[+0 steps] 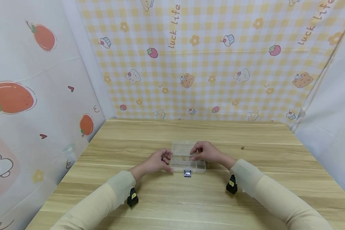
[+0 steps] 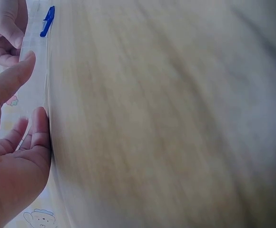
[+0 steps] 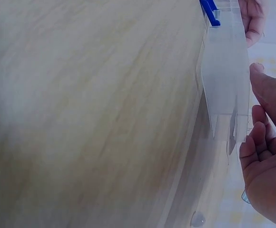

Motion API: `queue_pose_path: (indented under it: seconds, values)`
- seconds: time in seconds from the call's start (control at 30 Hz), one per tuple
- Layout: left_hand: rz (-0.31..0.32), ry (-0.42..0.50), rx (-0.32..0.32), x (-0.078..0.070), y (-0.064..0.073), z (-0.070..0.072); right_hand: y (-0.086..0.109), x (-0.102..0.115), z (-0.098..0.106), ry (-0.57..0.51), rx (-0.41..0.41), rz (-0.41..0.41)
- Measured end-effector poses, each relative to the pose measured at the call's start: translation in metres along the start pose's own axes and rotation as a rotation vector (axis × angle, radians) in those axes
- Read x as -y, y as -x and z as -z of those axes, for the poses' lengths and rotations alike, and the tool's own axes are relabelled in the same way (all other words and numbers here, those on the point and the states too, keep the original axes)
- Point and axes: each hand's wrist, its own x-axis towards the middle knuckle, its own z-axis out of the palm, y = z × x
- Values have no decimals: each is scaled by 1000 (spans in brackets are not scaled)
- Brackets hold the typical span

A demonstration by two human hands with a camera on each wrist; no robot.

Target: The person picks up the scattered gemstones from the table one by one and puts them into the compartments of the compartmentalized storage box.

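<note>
A clear plastic compartment box (image 1: 201, 170) lies on the table with its transparent lid (image 1: 178, 147) folded back. Its blue latch (image 2: 47, 21) hangs at the front side. A tiny brownish piece (image 1: 184, 158) sits in one of the back compartments. Beside the box's left end is my left hand (image 1: 158, 160), the thumb near the front corner and the fingers along the side, loosely bent. Over the right-hand compartments hovers my right hand (image 1: 204, 151). Its thumb and fingers stand apart in the right wrist view, and I see nothing between them.
To the right of the box, a small brown piece (image 1: 242, 148) and a tiny pale piece (image 1: 226, 152) lie on the wooden table (image 1: 184, 201). A clear round piece (image 3: 198, 219) shows low in the right wrist view. A patterned cloth (image 1: 201, 64) hangs behind the table.
</note>
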Motion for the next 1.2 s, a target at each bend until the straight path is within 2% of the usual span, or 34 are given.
queue_pose_path:
  seconds: [0.57, 0.8, 0.97, 1.2]
  values:
    - [-11, -18, 0, -2, 2, 1, 8, -3, 11, 22, -47, -22]
    - [-34, -34, 6, -2, 2, 1, 12, -6, 17, 50, -78, -27]
    - [-39, -44, 11, -1, 2, 1, 17, -10, 24, 69, -108, 6]
    - [-36, -43, 10, -1, 2, 1, 30, -15, 39, 66, -155, -22]
